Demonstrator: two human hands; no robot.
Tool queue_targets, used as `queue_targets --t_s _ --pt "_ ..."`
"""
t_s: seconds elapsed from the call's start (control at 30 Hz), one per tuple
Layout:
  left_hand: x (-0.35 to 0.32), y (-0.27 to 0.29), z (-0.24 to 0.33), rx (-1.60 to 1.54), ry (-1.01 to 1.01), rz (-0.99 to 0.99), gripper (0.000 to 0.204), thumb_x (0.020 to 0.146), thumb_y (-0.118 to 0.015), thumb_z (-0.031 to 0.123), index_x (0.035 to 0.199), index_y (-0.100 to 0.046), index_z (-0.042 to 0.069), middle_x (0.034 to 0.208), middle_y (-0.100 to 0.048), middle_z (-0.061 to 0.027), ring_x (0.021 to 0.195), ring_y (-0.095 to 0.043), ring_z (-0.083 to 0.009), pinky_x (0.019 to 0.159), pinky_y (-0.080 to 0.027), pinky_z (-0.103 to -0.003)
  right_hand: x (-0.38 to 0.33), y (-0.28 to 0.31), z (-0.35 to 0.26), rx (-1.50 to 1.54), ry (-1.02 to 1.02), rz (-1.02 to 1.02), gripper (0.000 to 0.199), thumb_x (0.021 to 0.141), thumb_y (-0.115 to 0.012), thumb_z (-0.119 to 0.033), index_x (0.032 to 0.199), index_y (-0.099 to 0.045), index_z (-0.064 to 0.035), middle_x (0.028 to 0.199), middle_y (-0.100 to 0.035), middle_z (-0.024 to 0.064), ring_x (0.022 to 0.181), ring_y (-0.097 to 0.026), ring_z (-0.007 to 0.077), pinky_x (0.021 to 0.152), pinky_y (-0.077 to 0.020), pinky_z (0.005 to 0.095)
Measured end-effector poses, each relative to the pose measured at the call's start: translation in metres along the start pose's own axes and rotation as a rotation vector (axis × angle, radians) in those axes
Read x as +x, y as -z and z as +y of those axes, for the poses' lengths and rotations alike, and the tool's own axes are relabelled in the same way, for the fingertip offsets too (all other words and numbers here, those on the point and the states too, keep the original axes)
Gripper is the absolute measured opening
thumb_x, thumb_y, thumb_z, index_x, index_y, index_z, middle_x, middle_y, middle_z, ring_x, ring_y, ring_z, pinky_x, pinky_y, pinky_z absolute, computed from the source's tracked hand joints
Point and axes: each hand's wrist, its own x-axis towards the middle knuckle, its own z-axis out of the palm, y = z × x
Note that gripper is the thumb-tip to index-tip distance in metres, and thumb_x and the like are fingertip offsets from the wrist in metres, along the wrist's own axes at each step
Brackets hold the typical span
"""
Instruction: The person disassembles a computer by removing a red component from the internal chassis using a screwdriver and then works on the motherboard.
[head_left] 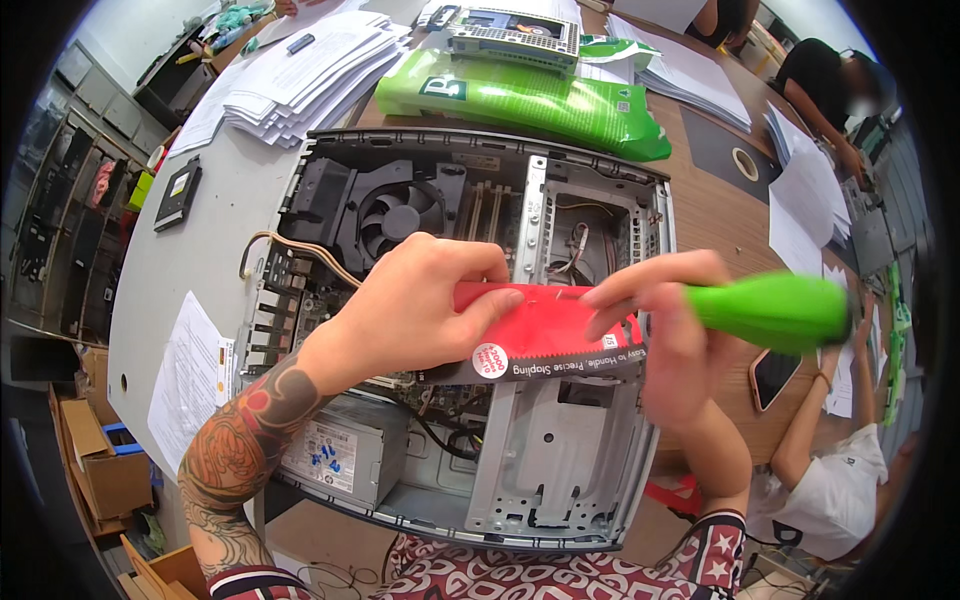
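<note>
My left hand (415, 305) pinches a flat red and black card package (560, 330) by its left end, thumb on the face and fingers behind. It is held above an open desktop computer case (545, 440). My right hand (675, 340), a little blurred, grips a tool with a bright green handle (770, 310), apparently a screwdriver; its shaft is hidden. The right fingertips are close to the card's right end, and I cannot tell whether they touch it. Tiny bits, perhaps screws, show along its upper edge. Inside the case are a black fan (398, 215) and a power supply (340, 450).
Behind the case lies a green plastic bag (540, 105) with a metal drive cage (515, 42) on top. Paper stacks (300, 80) stand at the far left. A black drive (178, 195) sits at left, a phone (775, 380) at right. Other people work along the right side.
</note>
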Motion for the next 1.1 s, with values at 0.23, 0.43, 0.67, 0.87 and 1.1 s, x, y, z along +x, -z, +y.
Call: queue_targets --t_s 0.23,0.43,0.67,0.87,1.1 --pt "0.001 0.002 0.002 0.004 0.031 -0.03 0.016 0.085 -0.071 0.012 0.082 -0.064 -0.002 0.064 -0.061 -0.0133 0.055 -0.059 -0.0195 0.056 -0.047 -0.03 -0.001 -0.005 0.004 0.071 0.006 0.055 0.013 0.099 -0.051 -0.002 0.096 -0.061 0.0058 0.093 -0.063 0.0122 0.065 -0.065 0.0135 0.057 -0.0492 0.0257" --pt "0.001 -0.001 0.001 -0.025 -0.005 0.006 0.015 0.086 -0.071 0.011 0.082 -0.064 -0.002 0.064 -0.06 -0.0129 0.055 -0.058 -0.018 0.055 -0.046 -0.03 -0.001 0.001 0.001 -0.077 -0.094 -0.159 0.011 0.099 -0.051 -0.001 0.098 -0.058 0.0068 0.093 -0.064 0.0135 0.064 -0.063 0.0126 0.058 -0.0504 0.0249" --pt "0.0 0.002 0.003 -0.047 0.007 0.005 0.017 0.087 -0.07 0.01 0.082 -0.062 -0.004 0.064 -0.06 -0.0107 0.057 -0.055 -0.012 0.056 -0.045 -0.027 0.003 0.008 0.004 0.019 -0.028 -0.142 0.018 0.103 -0.046 -0.01 0.105 -0.052 0.0061 0.099 -0.063 0.0197 0.063 -0.063 0.016 0.059 -0.0521 0.0253" --pt "0.002 0.038 0.008 -0.271 -0.006 0.163 0.016 0.092 -0.067 0.009 0.085 -0.061 -0.004 0.074 -0.064 -0.002 0.073 -0.055 -0.0026 0.064 -0.045 -0.021 0.006 0.002 0.005 -0.115 0.301 0.261 0.027 0.106 -0.039 -0.024 0.118 -0.043 0.0 0.121 -0.052 0.0283 0.077 -0.065 0.0209 0.061 -0.056 0.0304" --pt "-0.005 0.022 -0.017 -0.206 -0.107 0.161 0.016 0.09 -0.07 0.01 0.083 -0.061 -0.002 0.07 -0.06 -0.0032 0.065 -0.053 -0.0056 0.059 -0.044 -0.024 0.004 0.006 0.005 -0.075 0.144 -0.063 0.026 0.106 -0.04 -0.021 0.118 -0.045 0.0004 0.121 -0.054 0.0237 0.085 -0.064 0.0192 0.075 -0.0549 0.0323"
